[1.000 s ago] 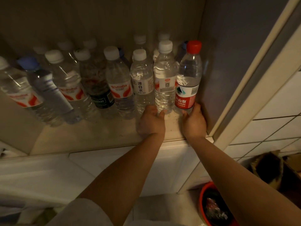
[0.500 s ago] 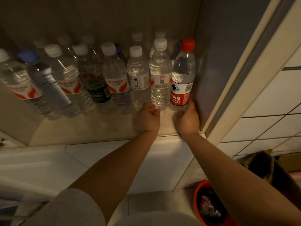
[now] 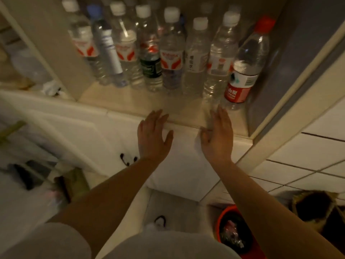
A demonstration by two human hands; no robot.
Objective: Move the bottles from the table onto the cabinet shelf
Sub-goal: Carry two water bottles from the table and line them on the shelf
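Fingers [image 3: 221, 116] of both hands straight, holding nothing, bottles [image 3: 196, 58] upright on shelf [image 3: 130, 100], caps up.

A dim home room: a cream built-in cabinet shelf [image 3: 149, 101] lined with water bottles [image 3: 171, 53], white tiled wall [image 3: 308, 150], and a red waste bin [image 3: 235, 234] on the floor

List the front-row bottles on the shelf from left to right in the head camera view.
Red-and-white label bottle → blue-capped bottle → red-and-white label bottle → dark-label bottle → red-and-white label bottle → white-capped bottle → white-capped bottle → red-capped bottle.
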